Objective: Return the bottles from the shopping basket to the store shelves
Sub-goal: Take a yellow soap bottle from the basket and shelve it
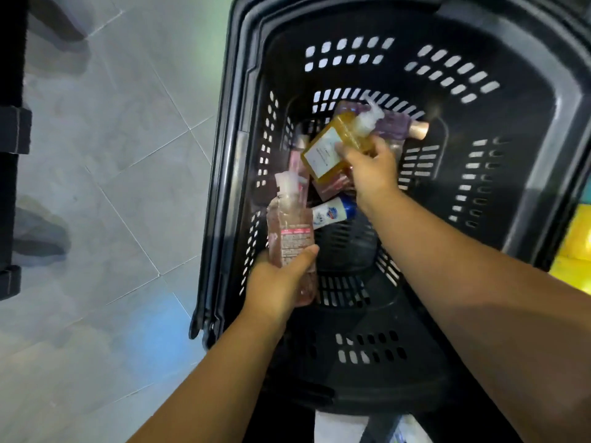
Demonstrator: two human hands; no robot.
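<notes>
Head view: left grip [278, 282] curled round pink clear plastic pump bottle [289, 231], by left wall of black perforated plastic shopping basket [479, 193]. Right grip [367, 167] wrapped round amber square pump bottle [332, 148], above white-and-blue bottle [332, 214] lying inside. Bottles judged stiff, smooth, maybe slippery. Body best held, not pump.

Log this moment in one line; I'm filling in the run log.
left hand: grips pink bottle | right hand: grips amber bottle | basket: white bottle and others lie inside
</notes>
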